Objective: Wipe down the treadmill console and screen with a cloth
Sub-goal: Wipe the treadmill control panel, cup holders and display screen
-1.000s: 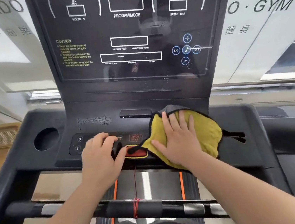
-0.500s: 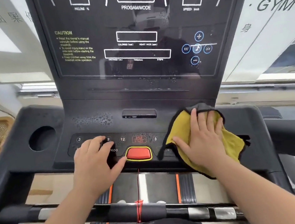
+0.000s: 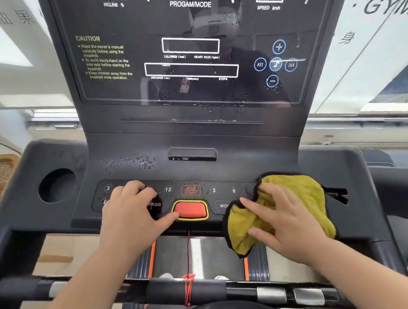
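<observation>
A black treadmill console [image 3: 270, 162] fills the view, with its dark glossy screen [image 3: 193, 43] rising above the button strip. Water droplets [image 3: 127, 161] speckle the console left of a small slot. My right hand [image 3: 284, 221] presses a yellow cloth with black trim [image 3: 301, 191] flat against the right end of the button strip, covering part of the MODE button. My left hand [image 3: 131, 213] rests curled on the left buttons, its thumb touching the red safety key [image 3: 191, 209]. The cloth hangs over the console's front edge.
A round cup holder [image 3: 56, 185] sits in the left wing of the console. A black handlebar [image 3: 178, 292] with silver sensor pads crosses below my forearms, a red cord [image 3: 188, 287] tied on it. The running belt [image 3: 198, 251] lies underneath. Windows with lettering stand behind.
My right hand slid the yellow cloth rightward along the button strip, uncovering the red key and the 3 and 6 buttons. My left hand stayed on the left buttons.
</observation>
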The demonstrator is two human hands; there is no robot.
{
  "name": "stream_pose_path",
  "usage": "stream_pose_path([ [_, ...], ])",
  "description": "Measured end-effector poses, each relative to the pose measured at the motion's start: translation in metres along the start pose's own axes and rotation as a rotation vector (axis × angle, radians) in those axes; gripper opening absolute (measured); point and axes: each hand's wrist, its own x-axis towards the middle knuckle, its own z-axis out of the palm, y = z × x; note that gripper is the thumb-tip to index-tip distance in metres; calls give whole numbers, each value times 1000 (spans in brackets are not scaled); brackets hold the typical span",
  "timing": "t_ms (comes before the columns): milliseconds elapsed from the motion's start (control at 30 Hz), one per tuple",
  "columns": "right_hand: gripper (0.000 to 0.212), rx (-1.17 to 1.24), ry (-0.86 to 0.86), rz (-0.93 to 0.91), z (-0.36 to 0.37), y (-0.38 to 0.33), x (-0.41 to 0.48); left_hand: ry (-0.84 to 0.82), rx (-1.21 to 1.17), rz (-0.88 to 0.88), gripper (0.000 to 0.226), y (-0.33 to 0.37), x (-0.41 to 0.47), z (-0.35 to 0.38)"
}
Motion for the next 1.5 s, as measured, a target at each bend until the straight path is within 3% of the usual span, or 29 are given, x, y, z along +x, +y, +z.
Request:
stream_pose_path([
  [100, 58, 55, 28, 59, -4, 2, 23, 13, -4, -10, 71, 0, 0, 0],
  [300, 80, -87, -51, 290, -2, -20, 76, 34, 7, -14, 67, 3, -2, 1],
  [533, 80, 33, -16, 357, -2, -47, 28, 46, 13, -21, 66, 5, -3, 0],
  [667, 95, 7, -127, 467, -1, -41, 21, 37, 14, -30, 70, 3, -1, 1],
  [833, 127, -5, -88, 610, -8, -22, 75, 36, 7, -29, 72, 2, -1, 1],
  [933, 129, -60, -71, 531, -1, -34, 102, 49, -5, -40, 73, 2, -2, 3],
  [1200, 92, -111, -174, 139, 1, -22, 55, 44, 3, -15, 72, 1, -1, 3],
  [1333, 100, -148, -184, 320, -8, 7, 31, 76, -19, -7, 71, 0, -2, 4],
  [1500, 127, -50, -66, 666, -10, 2, 87, 104, -35, 7, 70, -3, -6, 12],
])
